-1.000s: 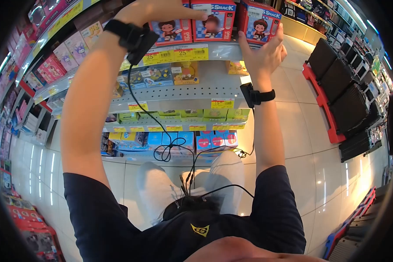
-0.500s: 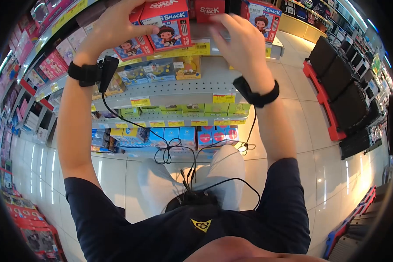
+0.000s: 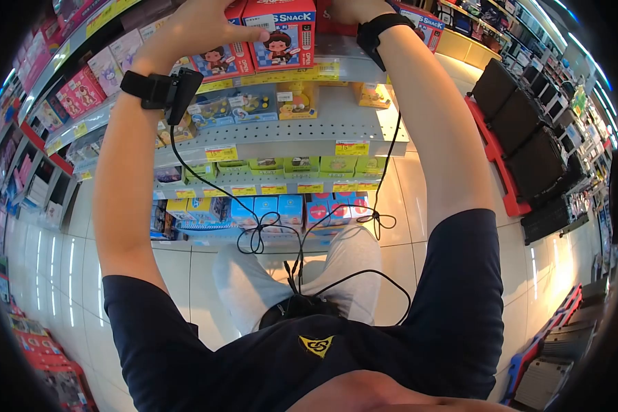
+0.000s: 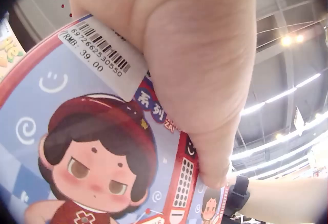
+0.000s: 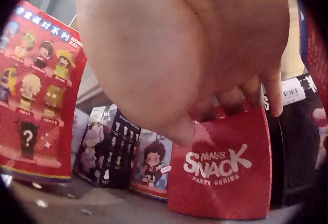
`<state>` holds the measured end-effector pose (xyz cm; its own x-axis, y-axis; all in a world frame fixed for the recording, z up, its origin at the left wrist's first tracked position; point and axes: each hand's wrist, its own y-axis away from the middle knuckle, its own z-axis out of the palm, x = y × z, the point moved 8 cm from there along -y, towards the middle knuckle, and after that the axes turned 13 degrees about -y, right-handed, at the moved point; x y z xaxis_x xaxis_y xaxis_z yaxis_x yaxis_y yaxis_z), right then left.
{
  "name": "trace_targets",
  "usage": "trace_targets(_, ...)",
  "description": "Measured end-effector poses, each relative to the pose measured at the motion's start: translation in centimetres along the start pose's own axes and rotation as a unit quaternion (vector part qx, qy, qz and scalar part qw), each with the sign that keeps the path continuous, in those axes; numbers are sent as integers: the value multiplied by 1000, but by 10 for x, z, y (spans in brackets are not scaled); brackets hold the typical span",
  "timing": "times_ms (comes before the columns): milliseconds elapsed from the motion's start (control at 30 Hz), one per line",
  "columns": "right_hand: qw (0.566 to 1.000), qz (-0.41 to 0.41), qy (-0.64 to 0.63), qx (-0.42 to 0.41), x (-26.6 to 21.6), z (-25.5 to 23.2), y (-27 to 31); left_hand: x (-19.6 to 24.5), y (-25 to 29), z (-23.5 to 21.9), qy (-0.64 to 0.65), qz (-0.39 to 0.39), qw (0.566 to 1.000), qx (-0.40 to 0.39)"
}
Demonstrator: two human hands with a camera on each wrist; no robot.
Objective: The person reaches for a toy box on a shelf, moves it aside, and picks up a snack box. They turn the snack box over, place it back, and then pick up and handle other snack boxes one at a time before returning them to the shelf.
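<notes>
My left hand (image 3: 189, 31) grips a red-and-blue snack box (image 3: 281, 44), its thumb across the front; the other fingertips are out of view. In the left wrist view the palm (image 4: 189, 60) lies against the box front (image 4: 97, 157), which has a price label. Another such box (image 3: 220, 62) stands at its left. My right hand (image 3: 357, 8) is at the shelf's back, partly cut off. In the right wrist view this hand (image 5: 174, 45) holds a plain red snack box (image 5: 220, 173) by its top, thumb in front and fingers bent over the upper edge.
Boxed goods (image 3: 299, 101) stand on the shelf below, behind yellow price tags. Dark boxes (image 5: 105, 152) are at the back of the top shelf. Another snack box (image 3: 422, 27) is at its right end. Black cables (image 3: 261, 230) hang between the wrists and waist.
The left hand and its two boxes went left, leaving a gap in the row, then shifted slightly right. The right hand left the right-end box and reached inward to the red box behind.
</notes>
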<state>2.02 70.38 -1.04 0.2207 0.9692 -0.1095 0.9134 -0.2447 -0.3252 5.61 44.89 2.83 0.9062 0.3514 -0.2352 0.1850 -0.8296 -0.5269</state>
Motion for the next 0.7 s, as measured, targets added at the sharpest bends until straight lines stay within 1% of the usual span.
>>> trace_targets(67,1000,11,8,-8,2,1,2,1,1,-1,12,-12,1000,-2)
trace_targets(133,996,-46,61,55,-2,-7,12,1,2,0,9,-7,1000,1)
trace_targets(167,995,-46,61,56,-1,-7,12,0,2,0,5,-4,1000,6)
trace_targets(233,995,-37,25,93,5,-5,7,-16,1,19,20,4,1000,16)
trace_targets(267,994,-38,27,94,6,-4,4,-26,0,27,36,13,999,26)
trace_targets(367,994,-49,24,91,7,0,-3,-25,0,25,36,3,999,23)
trace_targets(433,991,-87,34,101,6,1,-5,-24,1,24,35,4,999,28)
trace_targets(567,991,-87,40,93,8,5,-7,-25,3,26,40,7,999,25)
trace_targets(633,987,-104,17,120,11,2,-5,-25,3,25,47,15,998,27)
trace_targets(667,987,-104,20,120,14,4,-7,-23,3,25,53,26,998,28)
trace_targets(700,983,-108,5,147,16,3,-10,-23,2,24,55,27,998,30)
